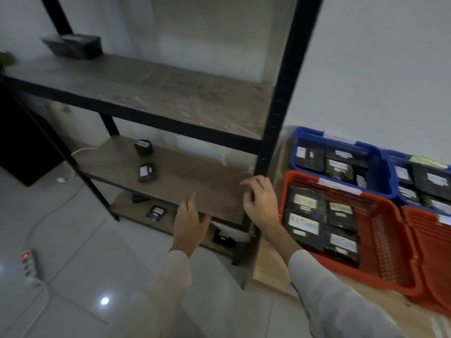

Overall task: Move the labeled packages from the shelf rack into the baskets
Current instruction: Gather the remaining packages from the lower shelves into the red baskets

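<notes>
Both hands are seen empty at the lower centre of the frame: the left hand point(190, 223) is held flat with loosely spread fingers, the right hand point(260, 200) half curled, fingers apart, nothing gripped by either. They are poised over the front edge of the rack's point(278, 113) middle shelf, probably so that the next package can be reached. The nearest packages are found up and to the left of the hands, well apart from them: two on the middle shelf point(147, 172), one of them further back point(143, 147). Lower down, one lies on the bottom shelf point(156, 212), left of the left hand, and another dark one point(223, 239) sits just below and between the wrists. One more point(73, 46) is left on the top shelf, at the upper left of the frame. The red basket point(390, 240) and blue basket point(375, 172), at the right, are set beside the rack, seemingly to keep carries short; both are already largely filled with labelled packages.
</notes>
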